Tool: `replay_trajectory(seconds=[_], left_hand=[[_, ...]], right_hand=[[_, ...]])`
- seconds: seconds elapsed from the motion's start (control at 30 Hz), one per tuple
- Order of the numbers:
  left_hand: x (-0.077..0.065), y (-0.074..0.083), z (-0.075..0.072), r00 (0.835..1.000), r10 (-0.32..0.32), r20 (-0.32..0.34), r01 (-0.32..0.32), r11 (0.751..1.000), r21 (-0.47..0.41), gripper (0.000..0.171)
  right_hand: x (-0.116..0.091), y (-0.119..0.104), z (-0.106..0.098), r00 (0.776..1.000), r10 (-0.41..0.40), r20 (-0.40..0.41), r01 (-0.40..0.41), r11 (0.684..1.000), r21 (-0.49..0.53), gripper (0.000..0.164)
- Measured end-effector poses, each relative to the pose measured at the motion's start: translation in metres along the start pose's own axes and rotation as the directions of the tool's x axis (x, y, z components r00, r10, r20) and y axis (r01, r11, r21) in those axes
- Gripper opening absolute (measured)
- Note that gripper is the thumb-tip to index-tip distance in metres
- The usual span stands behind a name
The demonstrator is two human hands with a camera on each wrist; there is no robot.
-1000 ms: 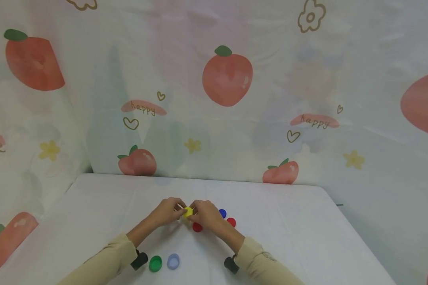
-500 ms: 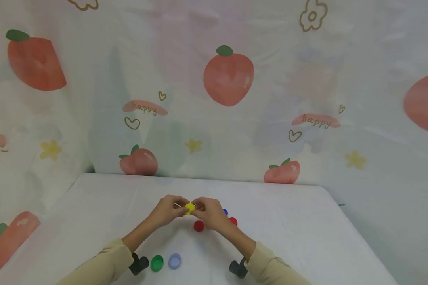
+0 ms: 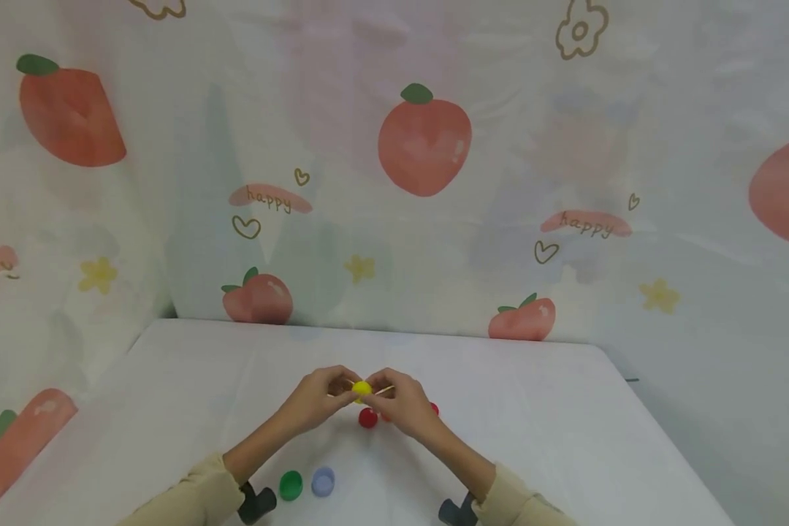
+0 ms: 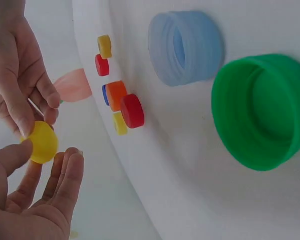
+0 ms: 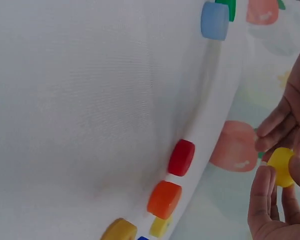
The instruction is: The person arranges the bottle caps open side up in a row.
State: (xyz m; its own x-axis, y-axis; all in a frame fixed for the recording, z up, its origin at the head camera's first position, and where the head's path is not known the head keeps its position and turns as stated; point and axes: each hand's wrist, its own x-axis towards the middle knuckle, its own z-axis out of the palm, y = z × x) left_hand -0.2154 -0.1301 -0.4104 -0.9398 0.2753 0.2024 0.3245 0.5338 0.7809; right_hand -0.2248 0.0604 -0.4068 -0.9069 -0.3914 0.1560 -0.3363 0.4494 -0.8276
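Held above the table, a yellow bottle cap (image 3: 361, 389) is between the fingertips of both hands. My left hand (image 3: 307, 400) pinches its left side, thumb bent against it. From the right, my right hand (image 3: 402, 403) grips the same cap with thumb and fingers. In the left wrist view the round yellow cap shows its smooth face, both thumbs touching it. A red cap (image 3: 368, 418) lies on the table just below the hands. Beside it, the right wrist view shows an orange cap (image 5: 165, 200); the right hand partly hides this group in the head view.
Nearer the person lie a green bottle cap (image 3: 291, 485) and a pale blue cap (image 3: 323, 482), side by side with hollow sides showing. Another red cap (image 4: 102, 65) and a dark yellow cap (image 4: 104, 46) lie beyond the orange one. A patterned curtain stands behind the table.
Both hands, with the yellow cap between them, rose slightly and then shifted a little right. The cap has turned between the fingers. The right forearm swung outward; the table caps stayed put.
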Motion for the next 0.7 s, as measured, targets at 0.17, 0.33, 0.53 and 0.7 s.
replay_trajectory(seconds=[0.17,0.33,0.53,0.7], left_hand=[[-0.016,0.003,-0.004,1.000,0.011,0.019,-0.010,0.999,-0.050,0.029],[-0.028,0.010,-0.006,0.999,0.036,0.010,-0.035,0.995,-0.098,0.028],[-0.035,0.017,-0.006,0.996,0.086,0.018,-0.084,0.990,-0.110,0.020],[-0.038,0.019,-0.006,0.994,0.106,-0.019,-0.107,0.989,-0.103,0.025]], right_hand=[[-0.012,-0.011,-0.003,1.000,-0.021,0.022,0.021,1.000,-0.010,0.021],[-0.021,-0.018,-0.005,0.995,-0.089,0.053,0.089,0.996,-0.016,0.014],[-0.029,-0.021,-0.010,0.988,-0.117,0.096,0.114,0.993,0.040,0.018],[-0.030,-0.023,-0.014,0.975,-0.188,0.118,0.184,0.982,0.037,0.018]])
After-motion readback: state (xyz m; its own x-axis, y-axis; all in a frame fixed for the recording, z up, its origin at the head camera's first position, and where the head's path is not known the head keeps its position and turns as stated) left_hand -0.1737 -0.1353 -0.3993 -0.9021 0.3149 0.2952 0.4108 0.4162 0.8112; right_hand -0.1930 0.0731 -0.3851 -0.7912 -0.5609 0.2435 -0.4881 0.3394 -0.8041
